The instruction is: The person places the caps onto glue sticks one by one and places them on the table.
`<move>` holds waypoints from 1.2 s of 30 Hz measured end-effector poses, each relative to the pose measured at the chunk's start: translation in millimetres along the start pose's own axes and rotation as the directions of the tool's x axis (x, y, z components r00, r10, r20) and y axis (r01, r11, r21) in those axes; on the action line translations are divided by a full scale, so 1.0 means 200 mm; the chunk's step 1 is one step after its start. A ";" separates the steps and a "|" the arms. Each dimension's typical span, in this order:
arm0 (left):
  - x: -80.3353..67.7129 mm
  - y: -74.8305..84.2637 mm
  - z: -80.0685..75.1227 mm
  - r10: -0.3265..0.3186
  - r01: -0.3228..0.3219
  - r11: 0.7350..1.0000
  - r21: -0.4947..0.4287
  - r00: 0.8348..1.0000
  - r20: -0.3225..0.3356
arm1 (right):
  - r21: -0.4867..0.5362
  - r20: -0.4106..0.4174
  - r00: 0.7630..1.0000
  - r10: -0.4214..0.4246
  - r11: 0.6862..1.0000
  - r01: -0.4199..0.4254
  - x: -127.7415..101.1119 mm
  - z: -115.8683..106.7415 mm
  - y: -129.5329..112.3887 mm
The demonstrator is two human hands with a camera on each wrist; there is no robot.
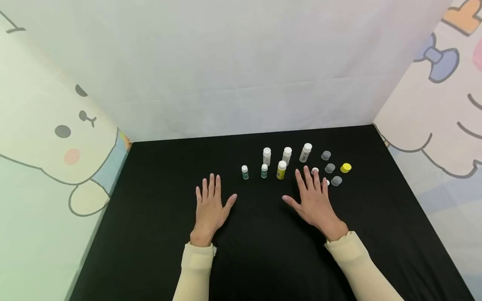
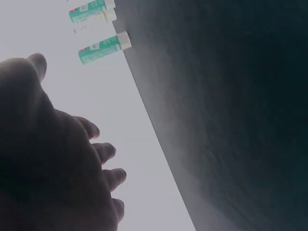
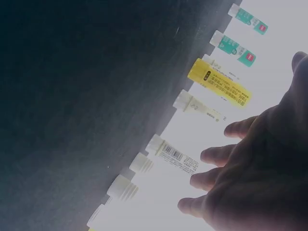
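Note:
My left hand (image 1: 211, 202) lies flat and open on the black table (image 1: 158, 234), fingers spread, holding nothing. My right hand (image 1: 311, 197) lies flat the same way, its fingertips next to two small white caps (image 1: 315, 170). Beyond the hands stand three white bottles (image 1: 287, 155), two small green bottles (image 1: 245, 172) and a yellow bottle (image 1: 281, 170). In the left wrist view the left hand (image 2: 53, 159) shows with a green bottle (image 2: 103, 48) ahead. In the right wrist view, past the right hand (image 3: 260, 168), are the yellow bottle (image 3: 219, 82) and a white bottle (image 3: 173, 156).
Three grey translucent caps (image 1: 330, 168) and a yellow cap (image 1: 345, 167) sit right of the bottles. White cloth walls (image 1: 241, 75) with cartoon prints close in the table at the back and both sides.

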State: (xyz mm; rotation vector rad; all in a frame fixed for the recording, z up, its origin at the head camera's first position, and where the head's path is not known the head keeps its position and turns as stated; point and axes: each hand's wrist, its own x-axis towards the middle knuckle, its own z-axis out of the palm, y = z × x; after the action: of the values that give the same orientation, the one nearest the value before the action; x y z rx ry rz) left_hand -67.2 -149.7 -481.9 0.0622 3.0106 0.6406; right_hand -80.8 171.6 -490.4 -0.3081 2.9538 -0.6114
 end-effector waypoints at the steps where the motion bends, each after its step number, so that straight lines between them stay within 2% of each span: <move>1: 0.00 0.01 0.00 0.001 -0.001 1.000 -0.024 1.000 0.001 | 0.001 -0.007 1.000 0.002 1.000 -0.002 0.00 0.00 0.00; 4: 0.01 0.04 0.00 0.008 -0.010 0.990 -0.144 1.000 -0.014 | 0.009 -0.038 0.999 0.003 1.000 -0.003 -0.01 -0.01 0.01; 8: 0.03 0.08 0.01 -0.013 0.003 0.953 -0.304 0.999 -0.030 | 0.030 -0.102 0.995 -0.006 1.000 0.009 -0.02 -0.01 0.01; 15: 0.06 0.14 0.05 -0.071 0.046 0.882 -0.469 0.997 -0.036 | 0.051 -0.191 0.981 -0.026 0.998 0.036 -0.02 -0.02 0.03; 22: 0.10 0.17 0.08 -0.092 0.026 0.833 -0.552 0.991 -0.093 | 0.069 -0.249 0.968 -0.025 0.997 0.043 -0.02 -0.04 0.04; 27: 0.11 0.19 0.09 -0.099 0.028 0.812 -0.583 0.991 -0.090 | 0.078 -0.281 0.959 -0.017 0.996 0.041 0.00 -0.04 0.06; 36: 0.16 0.21 0.11 -0.103 0.021 0.793 -0.609 0.990 -0.100 | 0.086 -0.328 0.945 0.002 0.996 0.028 0.04 -0.06 0.08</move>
State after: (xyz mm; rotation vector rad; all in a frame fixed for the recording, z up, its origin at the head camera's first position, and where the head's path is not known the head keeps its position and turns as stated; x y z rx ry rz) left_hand -97.1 -100.3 -485.7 -0.1153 2.7342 1.6207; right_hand -94.0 188.6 -487.4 -0.2375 3.2264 -0.8721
